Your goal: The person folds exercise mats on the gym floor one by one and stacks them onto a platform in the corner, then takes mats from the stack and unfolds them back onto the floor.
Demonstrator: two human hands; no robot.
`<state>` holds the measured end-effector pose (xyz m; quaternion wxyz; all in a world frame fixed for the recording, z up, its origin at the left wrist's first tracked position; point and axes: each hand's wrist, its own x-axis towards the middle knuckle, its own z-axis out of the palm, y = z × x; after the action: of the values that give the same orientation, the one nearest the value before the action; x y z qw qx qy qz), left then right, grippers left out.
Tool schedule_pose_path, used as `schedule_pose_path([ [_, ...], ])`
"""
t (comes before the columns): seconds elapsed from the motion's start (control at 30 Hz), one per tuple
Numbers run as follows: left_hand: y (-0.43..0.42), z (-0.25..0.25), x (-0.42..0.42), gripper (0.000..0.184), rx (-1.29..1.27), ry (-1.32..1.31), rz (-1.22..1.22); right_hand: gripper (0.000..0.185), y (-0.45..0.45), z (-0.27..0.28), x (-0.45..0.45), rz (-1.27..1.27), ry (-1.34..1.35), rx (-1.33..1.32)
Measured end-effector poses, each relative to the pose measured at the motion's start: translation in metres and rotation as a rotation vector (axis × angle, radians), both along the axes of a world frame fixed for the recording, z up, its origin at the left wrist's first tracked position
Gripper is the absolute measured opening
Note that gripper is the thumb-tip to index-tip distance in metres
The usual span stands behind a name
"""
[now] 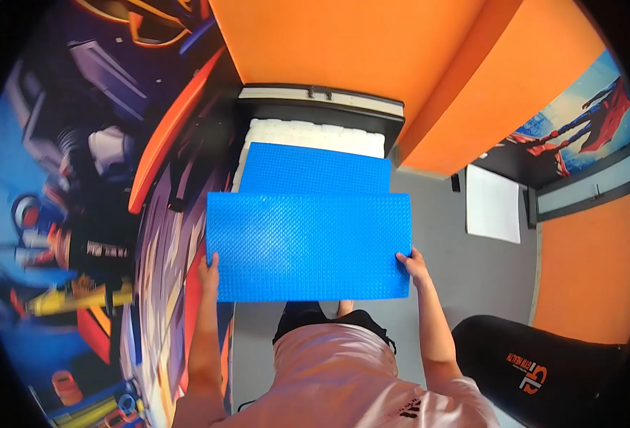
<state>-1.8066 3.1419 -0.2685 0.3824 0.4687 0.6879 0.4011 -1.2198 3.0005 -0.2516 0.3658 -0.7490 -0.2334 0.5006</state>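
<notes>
A blue mat (308, 246) with a fine bumpy texture is stretched level between my two hands, in front of my body. My left hand (209, 271) grips its left edge, thumb on top and fingers hidden beneath. At the opposite edge my right hand (415, 265) pinches the mat the same way. Just beyond it, a second blue piece (318, 167) of the same texture lies on a white padded slab (315, 133); whether the two blue pieces are joined cannot be seen.
An orange wall (329, 43) rises behind the slab, and a mural wall (101, 214) runs close on the left. On the grey floor (436, 221) to the right lies a white board (492, 205). A black padded piece with a logo (536, 364) stands at the lower right.
</notes>
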Motion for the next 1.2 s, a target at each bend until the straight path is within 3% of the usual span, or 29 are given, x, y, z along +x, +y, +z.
schedule_pose_path([
  [0.03,0.035,-0.016,-0.002,0.043,-0.11,0.11,-0.004,0.042,0.015,-0.021,-0.002,-0.048,0.023,-0.034],
  [0.23,0.211,-0.09,0.034,0.04,-0.138,0.113,-0.176,0.039,0.117,-0.133,0.015,-0.247,0.106,-0.091],
  [0.33,0.267,-0.118,0.05,0.04,-0.196,0.114,-0.213,0.039,0.157,-0.163,0.031,-0.279,0.062,-0.082],
  [0.47,0.316,-0.164,0.053,0.047,-0.296,0.251,-0.218,0.05,0.188,-0.179,0.045,-0.316,-0.228,-0.148],
  [0.57,0.323,-0.171,0.053,0.058,-0.358,0.53,-0.28,0.061,0.207,-0.133,0.023,-0.14,-0.534,-0.305],
  [0.6,0.324,-0.169,0.054,0.062,-0.369,0.638,-0.314,0.062,0.203,-0.138,0.022,-0.126,-0.509,-0.292],
  [0.67,0.324,-0.164,0.057,0.064,-0.392,0.601,-0.302,0.065,0.187,-0.162,0.03,-0.098,-0.466,-0.257],
  [0.8,0.307,-0.159,0.052,0.063,-0.298,0.591,-0.271,0.054,0.16,-0.137,-0.008,-0.093,-0.392,-0.097],
  [0.87,0.294,-0.156,0.052,0.062,-0.226,0.592,-0.266,0.048,0.148,-0.104,-0.038,-0.082,-0.327,-0.141],
  [1.0,0.269,-0.14,0.062,0.06,-0.099,0.557,-0.295,0.04,0.126,-0.052,-0.081,-0.2,0.089,-0.051],
  [1.07,0.257,-0.131,0.071,0.06,-0.074,0.539,-0.33,0.041,0.132,0.006,-0.102,-0.258,0.28,0.08],
  [1.17,0.243,-0.104,0.098,0.058,-0.043,0.534,-0.405,0.048,0.157,0.112,-0.11,-0.061,0.309,0.395],
  [1.2,0.238,-0.096,0.11,0.058,-0.017,0.54,-0.431,0.051,0.163,0.153,-0.112,0.034,0.2,0.499],
])
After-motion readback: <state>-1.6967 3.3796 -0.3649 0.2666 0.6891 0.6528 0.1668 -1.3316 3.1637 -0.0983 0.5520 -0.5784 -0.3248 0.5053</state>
